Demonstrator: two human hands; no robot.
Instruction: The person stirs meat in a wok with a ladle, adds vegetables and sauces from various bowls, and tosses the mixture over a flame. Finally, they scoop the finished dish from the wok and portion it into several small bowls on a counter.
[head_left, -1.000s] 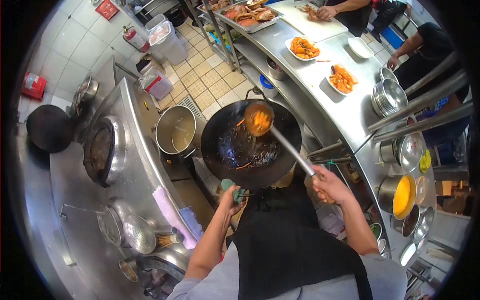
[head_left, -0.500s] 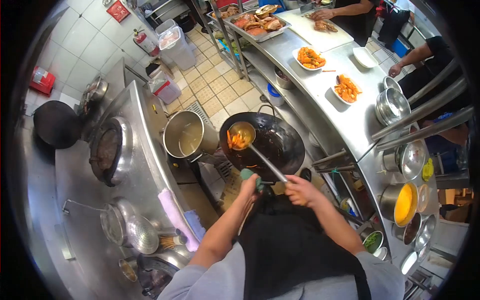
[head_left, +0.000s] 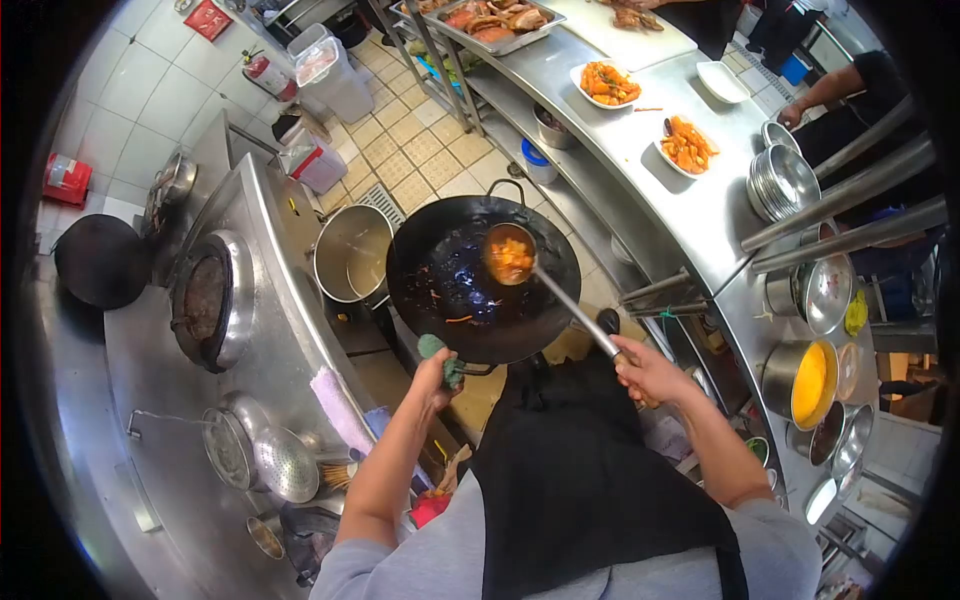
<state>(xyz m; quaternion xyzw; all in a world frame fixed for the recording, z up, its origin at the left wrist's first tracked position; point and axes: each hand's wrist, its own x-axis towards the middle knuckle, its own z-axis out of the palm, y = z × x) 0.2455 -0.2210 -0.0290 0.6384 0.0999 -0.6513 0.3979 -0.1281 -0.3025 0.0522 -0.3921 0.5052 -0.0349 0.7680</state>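
Between the stove and the long counter hangs a large black wok (head_left: 440, 235), its dark inside holding a few orange scraps. My left hand (head_left: 432, 382) is closed round the wok's near handle, with a green cloth (head_left: 441, 362) bunched in the grip. The handle of a long ladle (head_left: 578, 308) is in my closed right hand (head_left: 652, 374). Over the right part of the wok, the ladle's bowl carries glossy orange food pieces (head_left: 511, 260). A deep metal pot (head_left: 350, 250) stands at the wok's left.
On the steel counter (head_left: 600, 150) are two plates of orange food (head_left: 608, 84) (head_left: 686, 146), a white dish (head_left: 722, 82), stacked metal bowls (head_left: 783, 183) and a pot of yellow liquid (head_left: 814, 383). At left are a stove burner (head_left: 208, 300) and strainer (head_left: 286, 465). Other people work beyond.
The wok has shifted left with my left hand. My right hand and the ladle have moved to the right, so the ladle's bowl has passed from the wok's left side to its right.
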